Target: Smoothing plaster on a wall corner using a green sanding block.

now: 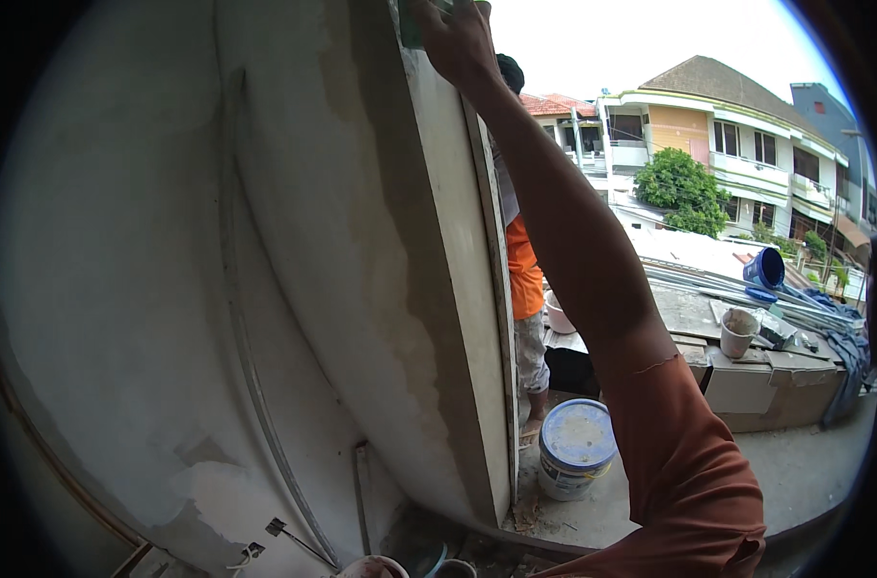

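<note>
Rust sleeve (689,482); right hand (458,43) grips green tool (411,24).

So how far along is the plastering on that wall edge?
Done: the wall face looks skimmed smooth, with a darker, patchy band beside the corner. In hand: the right hand is raised to the top of the corner edge, pressing a green tool there. Left: rough patches low on the wall and debris at its foot. A lidded bucket stands nearby. The left hand is out of view.
</note>
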Available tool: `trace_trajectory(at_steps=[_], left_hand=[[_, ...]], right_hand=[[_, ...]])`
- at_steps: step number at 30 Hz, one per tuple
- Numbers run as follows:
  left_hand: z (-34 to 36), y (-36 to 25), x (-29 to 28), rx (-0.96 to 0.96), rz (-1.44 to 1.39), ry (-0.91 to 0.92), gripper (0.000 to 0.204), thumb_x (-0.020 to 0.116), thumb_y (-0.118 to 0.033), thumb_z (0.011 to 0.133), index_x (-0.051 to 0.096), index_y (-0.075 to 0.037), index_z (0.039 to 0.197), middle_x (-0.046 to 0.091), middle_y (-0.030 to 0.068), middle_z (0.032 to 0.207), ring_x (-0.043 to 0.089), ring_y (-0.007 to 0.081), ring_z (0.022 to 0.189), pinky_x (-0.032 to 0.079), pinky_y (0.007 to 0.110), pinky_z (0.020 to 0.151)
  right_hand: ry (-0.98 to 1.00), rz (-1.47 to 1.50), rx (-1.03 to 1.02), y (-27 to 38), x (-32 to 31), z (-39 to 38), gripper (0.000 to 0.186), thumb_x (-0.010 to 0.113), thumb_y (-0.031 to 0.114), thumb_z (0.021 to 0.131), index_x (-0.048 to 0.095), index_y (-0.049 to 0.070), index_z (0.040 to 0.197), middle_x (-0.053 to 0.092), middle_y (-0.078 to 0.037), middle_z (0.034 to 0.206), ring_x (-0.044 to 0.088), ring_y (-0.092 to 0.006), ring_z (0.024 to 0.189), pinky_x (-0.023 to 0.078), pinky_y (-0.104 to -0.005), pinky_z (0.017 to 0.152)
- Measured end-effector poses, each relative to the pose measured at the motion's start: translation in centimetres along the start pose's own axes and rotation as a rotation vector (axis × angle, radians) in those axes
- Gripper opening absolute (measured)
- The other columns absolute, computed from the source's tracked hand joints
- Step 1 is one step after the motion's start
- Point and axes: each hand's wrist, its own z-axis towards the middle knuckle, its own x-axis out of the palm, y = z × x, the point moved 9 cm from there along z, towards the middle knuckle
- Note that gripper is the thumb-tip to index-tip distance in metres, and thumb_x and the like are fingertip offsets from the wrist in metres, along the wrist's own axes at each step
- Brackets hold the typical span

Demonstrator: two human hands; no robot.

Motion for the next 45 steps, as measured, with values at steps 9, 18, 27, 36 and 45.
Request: trace_trajectory(at_steps=[9, 18, 27, 36, 45], left_hand=[[3.6, 2.0, -1.0, 0.489, 0.585, 0.112, 0.051, 0.066, -0.035, 0.098, 0.061, 0.012, 0.118, 0.066, 0.0182, 0.094, 0.062, 0.0262, 0.075, 0.051, 0.039, 0.056], [5.4, 4.7, -2.5, -0.212, 0.282, -0.094, 0.053, 0.067, -0.034, 0.097, 0.060, 0.014, 0.119, 0.067, 0.0186, 0.094, 0.062, 0.0265, 0.076, 0.050, 0.039, 0.057], [-0.1, -0.1, 1.4, -0.002, 0.199, 0.120, 0.045, 0.064, -0.034, 0.101, 0.066, 0.010, 0.112, 0.070, 0.0158, 0.097, 0.064, 0.0234, 0.078, 0.053, 0.035, 0.064], [3.0, -4.2, 3.6, 0.086, 0.505, 0.067, 0.038, 0.062, -0.037, 0.099, 0.062, 0.000, 0.098, 0.051, 0.0037, 0.072, 0.046, 0.0167, 0.052, 0.037, 0.032, 0.045], [-5.1, -9.8, 5.4, -0.095, 0.295, -0.028, 0.036, 0.058, -0.031, 0.097, 0.061, 0.004, 0.091, 0.060, 0.0109, 0.073, 0.047, 0.0156, 0.045, 0.029, 0.028, 0.035]], right_hand=[[-0.005, -0.317, 0.070, -2.7, 0.1, -18.4, 0.057, 0.062, 0.022, 0.095, 0.050, 0.012, 0.150, 0.050, -0.022, 0.112, 0.060, -0.0351, 0.100, 0.052, -0.0420, 0.090], [-0.005, -0.271, 0.054, 0.4, -4.3, -21.7, 0.058, 0.058, 0.018, 0.099, 0.042, 0.005, 0.153, 0.049, -0.019, 0.127, 0.055, -0.0283, 0.118, 0.047, -0.0401, 0.101], [0.096, -0.165, -0.001, -1.5, 0.9, -3.9, 0.050, 0.059, 0.023, 0.100, 0.048, 0.008, 0.147, 0.057, -0.030, 0.131, 0.067, -0.0383, 0.108, 0.050, -0.0456, 0.096], [0.208, -0.451, 0.451, -2.3, -8.3, -48.7, 0.063, 0.067, 0.009, 0.088, 0.050, 0.008, 0.149, 0.047, -0.022, 0.120, 0.050, -0.0365, 0.114, 0.043, -0.0455, 0.103], [0.050, -0.311, 0.100, -0.6, -3.5, -22.7, 0.058, 0.065, 0.020, 0.096, 0.047, 0.010, 0.150, 0.049, -0.019, 0.126, 0.053, -0.0306, 0.120, 0.045, -0.0398, 0.101]])
